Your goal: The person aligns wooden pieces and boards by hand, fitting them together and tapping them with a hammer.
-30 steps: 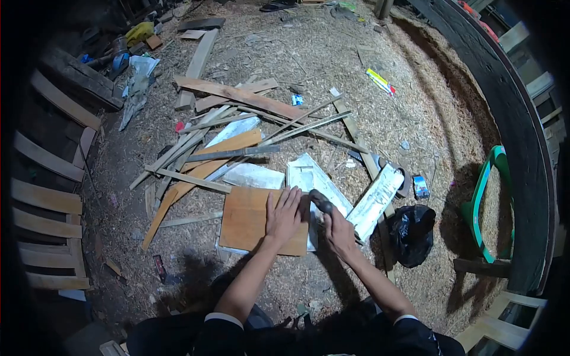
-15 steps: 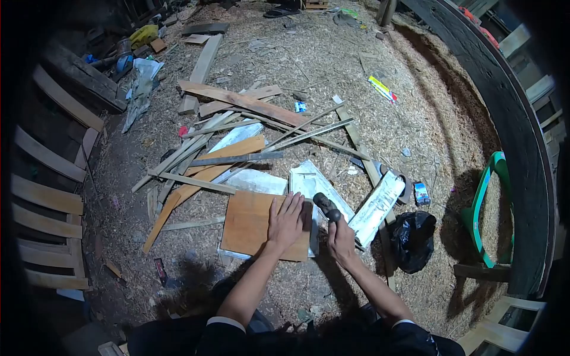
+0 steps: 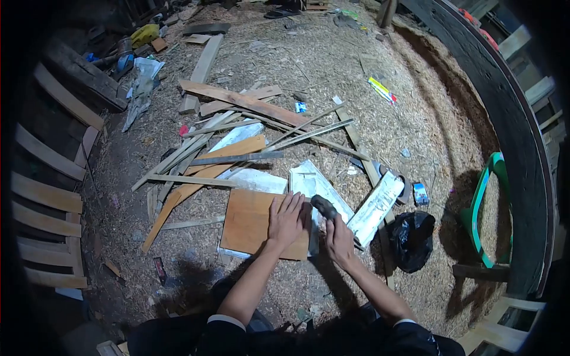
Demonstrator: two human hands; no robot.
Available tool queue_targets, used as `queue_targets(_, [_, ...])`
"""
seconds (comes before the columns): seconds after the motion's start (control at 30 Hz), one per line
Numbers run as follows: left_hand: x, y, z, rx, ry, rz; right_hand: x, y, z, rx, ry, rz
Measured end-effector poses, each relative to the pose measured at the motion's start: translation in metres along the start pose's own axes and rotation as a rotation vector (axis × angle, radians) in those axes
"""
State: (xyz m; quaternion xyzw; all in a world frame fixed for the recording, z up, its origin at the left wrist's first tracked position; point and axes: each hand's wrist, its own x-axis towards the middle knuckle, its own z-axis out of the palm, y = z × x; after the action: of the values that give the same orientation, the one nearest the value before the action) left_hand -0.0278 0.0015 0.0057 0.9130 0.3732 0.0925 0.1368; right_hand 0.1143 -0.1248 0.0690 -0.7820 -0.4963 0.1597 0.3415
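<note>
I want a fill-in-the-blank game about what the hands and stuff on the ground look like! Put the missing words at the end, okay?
The person's left hand lies on a flat, brown, square board made of ____, while the right hand holds a dark, rounded tool.
The shiny, crumpled plastic bag to the right of the tool is ____.
The curved plastic frame at the far right is mostly ____.

Missing words: wood; black; green

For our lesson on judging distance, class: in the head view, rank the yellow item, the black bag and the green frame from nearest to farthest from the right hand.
From the right hand:
1. Black bag, just to its right.
2. Green frame, farther right.
3. Yellow item, far off, upper left.
</note>
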Motion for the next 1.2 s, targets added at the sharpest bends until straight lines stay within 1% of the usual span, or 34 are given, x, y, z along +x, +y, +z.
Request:
queue_targets(0.03, [-0.002,0.0,0.0,0.018,-0.024,0.01,-0.003,0.003,0.001,0.053,0.032,-0.036])
queue_targets(0.07, [-0.004,-0.001,-0.001,0.016,-0.033,0.008,-0.003,0.007,0.002,0.054,0.026,-0.029])
queue_targets(0.13, [-0.003,0.002,-0.002,-0.006,-0.019,-0.004,0.012,-0.002,-0.009,-0.145,-0.22,0.034])
queue_targets(0.17, [-0.004,0.004,0.0,-0.008,-0.022,0.008,0.016,-0.001,-0.01,-0.196,-0.283,0.112])
queue_targets(0.2, [-0.003,0.003,0.003,-0.045,-0.009,-0.003,0.013,0.002,-0.008,-0.196,-0.269,0.111])
queue_targets(0.27, [0.001,0.002,0.005,-0.086,0.022,-0.041,0.002,0.015,-0.004,-0.079,-0.001,0.039])
queue_targets(0.3, [0.001,0.001,0.004,-0.043,0.025,-0.031,0.002,0.012,-0.006,-0.023,0.03,0.022])
queue_targets(0.33, [-0.001,0.001,0.003,-0.001,0.02,-0.017,0.004,0.011,-0.007,-0.022,0.029,0.027])
queue_targets(0.4, [-0.004,0.002,0.002,-0.012,0.004,-0.016,0.012,0.006,-0.012,-0.092,-0.066,-0.023])
queue_targets(0.43, [-0.001,0.002,0.0,-0.017,0.006,-0.014,0.017,0.0,-0.015,-0.131,-0.142,-0.009])
queue_targets(0.53, [0.0,0.001,0.001,-0.044,0.011,-0.016,0.018,-0.002,-0.016,-0.147,-0.107,-0.023])
queue_targets(0.57, [0.001,0.0,0.003,-0.044,0.01,-0.027,0.018,-0.002,-0.016,-0.106,-0.086,0.0])
queue_targets(0.6, [0.004,0.002,-0.002,-0.036,-0.016,-0.036,0.022,-0.011,-0.022,-0.107,-0.095,0.004])
queue_targets(0.67, [-0.003,0.003,-0.001,-0.03,-0.063,-0.039,0.027,-0.029,-0.031,-0.015,-0.01,-0.054])
queue_targets(0.73, [0.001,0.0,-0.002,-0.083,-0.019,-0.032,0.029,-0.023,-0.021,-0.003,0.01,-0.086])
queue_targets(0.77, [0.002,0.001,-0.005,-0.117,-0.063,-0.057,0.029,-0.017,-0.015,-0.074,-0.107,-0.043])
queue_targets(0.8, [0.003,0.002,-0.003,-0.121,-0.054,-0.057,0.032,-0.016,-0.014,-0.146,-0.22,-0.001])
queue_targets(0.9, [0.002,-0.006,0.001,-0.096,0.001,0.016,0.039,-0.026,-0.015,-0.133,-0.161,-0.009])
queue_targets(0.93, [0.003,-0.008,0.001,-0.099,0.003,0.007,0.038,-0.034,-0.021,-0.125,-0.138,0.014])
queue_targets(0.97, [0.004,-0.007,0.002,-0.124,0.016,-0.002,0.038,-0.041,-0.024,-0.086,-0.07,-0.052])
queue_targets(1.0, [0.001,-0.006,0.005,-0.153,0.023,-0.011,0.035,-0.045,-0.026,-0.092,-0.079,-0.04])
queue_targets(1.03, [-0.001,-0.007,0.009,-0.164,0.146,0.05,0.033,-0.048,-0.028,-0.071,-0.057,-0.07])
queue_targets(1.07, [-0.001,-0.007,0.009,-0.169,0.146,0.051,0.034,-0.052,-0.029,-0.049,-0.027,-0.111])
queue_targets(1.13, [0.004,-0.006,0.005,-0.223,0.018,-0.005,0.031,-0.028,-0.013,-0.078,-0.014,-0.132])
queue_targets(1.17, [0.004,-0.004,0.004,-0.227,0.028,-0.007,0.034,-0.017,-0.007,-0.166,-0.141,-0.053])
queue_targets(1.2, [-0.001,0.0,0.006,-0.21,0.044,0.008,0.035,-0.021,-0.009,-0.254,-0.268,0.036])
